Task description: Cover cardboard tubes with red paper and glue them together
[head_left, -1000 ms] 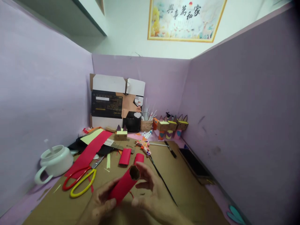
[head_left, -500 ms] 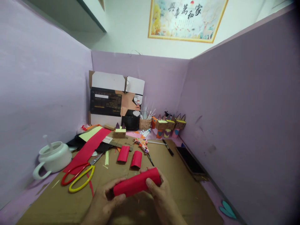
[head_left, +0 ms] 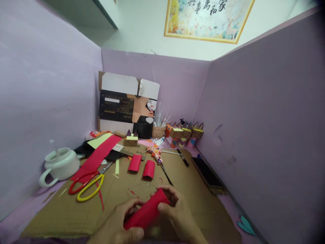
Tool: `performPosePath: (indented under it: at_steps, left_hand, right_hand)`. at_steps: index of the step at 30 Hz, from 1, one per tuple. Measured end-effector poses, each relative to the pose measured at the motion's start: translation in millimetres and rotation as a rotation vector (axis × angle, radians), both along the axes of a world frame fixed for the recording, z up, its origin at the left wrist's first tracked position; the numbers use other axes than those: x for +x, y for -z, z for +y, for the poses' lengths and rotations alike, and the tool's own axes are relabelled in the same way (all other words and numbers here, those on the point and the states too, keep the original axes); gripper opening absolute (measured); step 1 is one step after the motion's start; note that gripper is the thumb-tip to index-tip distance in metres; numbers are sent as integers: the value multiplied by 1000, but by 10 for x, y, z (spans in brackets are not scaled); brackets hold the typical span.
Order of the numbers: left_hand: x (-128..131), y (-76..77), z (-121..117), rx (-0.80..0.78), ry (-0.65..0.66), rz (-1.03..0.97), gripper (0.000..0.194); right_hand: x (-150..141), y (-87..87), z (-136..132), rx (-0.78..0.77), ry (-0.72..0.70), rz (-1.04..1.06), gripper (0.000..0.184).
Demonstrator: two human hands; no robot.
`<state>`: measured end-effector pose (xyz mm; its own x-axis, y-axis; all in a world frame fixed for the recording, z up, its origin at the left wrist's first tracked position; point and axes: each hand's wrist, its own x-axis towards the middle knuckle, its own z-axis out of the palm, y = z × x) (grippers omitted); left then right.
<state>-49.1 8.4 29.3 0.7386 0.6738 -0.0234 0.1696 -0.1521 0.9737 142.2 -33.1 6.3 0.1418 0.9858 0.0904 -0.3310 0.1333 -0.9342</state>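
Note:
Between my two hands is a red paper-covered tube [head_left: 147, 210], tilted with its right end farther from me. My left hand [head_left: 122, 222] is closed around the near left end, thumb in front. My right hand [head_left: 175, 211] grips the far right end, with the thumb on the front face and fingers behind. Just beyond lie two shorter red pieces [head_left: 135, 163], curved like half tubes, on the brown cardboard sheet [head_left: 122, 189]. Scissors [head_left: 87, 184] with one red and one yellow handle rest to the left, blades on a red paper strip [head_left: 99, 157].
A white pot-shaped cup [head_left: 62, 164] stands at the left. A phone [head_left: 207, 173] and a black pen [head_left: 182, 157] lie at the right. Small cardboard figures with ears [head_left: 186, 134] and a basket of sticks [head_left: 159, 131] stand at the back. Purple panels [head_left: 254, 112] enclose the table.
The red tube has tilted more steeply, its left end swinging down and toward me. Both hands have moved slightly lower with it. The camera view has shifted a little.

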Motion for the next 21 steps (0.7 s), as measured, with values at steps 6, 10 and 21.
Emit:
performPosePath:
  at_steps: [6,10,21]
  left_hand:
    - [-84,-69,194,113,-199,135,52]
    - [-48,-257,842,286,-578,482,37]
    - [544,27,1489,404,-666,655,40]
  right_hand:
    - [80,-149,109,-19,27,-281,62]
    - [298,-109,509,-238,296,-733,48]
    - [8,107,1328,-283,440,-848,24]
